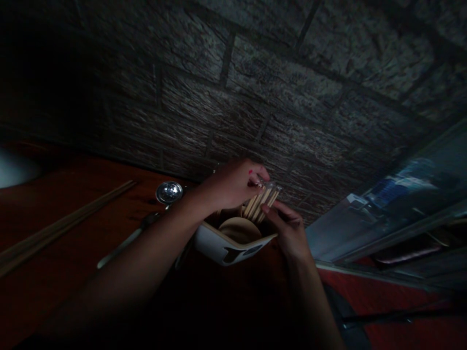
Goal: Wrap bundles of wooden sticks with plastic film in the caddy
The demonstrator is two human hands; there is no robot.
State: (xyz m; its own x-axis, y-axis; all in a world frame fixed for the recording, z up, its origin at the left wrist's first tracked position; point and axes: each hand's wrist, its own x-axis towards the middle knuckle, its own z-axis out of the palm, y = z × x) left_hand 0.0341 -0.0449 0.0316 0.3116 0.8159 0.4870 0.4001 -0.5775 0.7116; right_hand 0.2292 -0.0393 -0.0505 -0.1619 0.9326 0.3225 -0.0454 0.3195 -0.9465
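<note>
A bundle of thin wooden sticks in clear plastic (pixel 260 201), which look like wrapped chopsticks, stands tilted in a white box (pixel 215 245) with dark shapes on its front. My left hand (pixel 242 182) reaches over the box from the left, its fingers closed at the plastic-covered top of the bundle. On the other side, my right hand (pixel 290 226) has thumb and fingers closed around the sticks lower down, by the box's right rim. A round tan piece (pixel 240 229) sits in the box in front of the sticks. The lower ends of the sticks are hidden inside.
The box is on a reddish wooden table (pixel 83 204) against a stone-brick wall (pixel 204 102). Left of my forearm are a shiny round metal object (pixel 169 192) and long thin wooden sticks (pixel 65 226). A glass-like panel (pixel 365 218) stands at the right. The light is dim.
</note>
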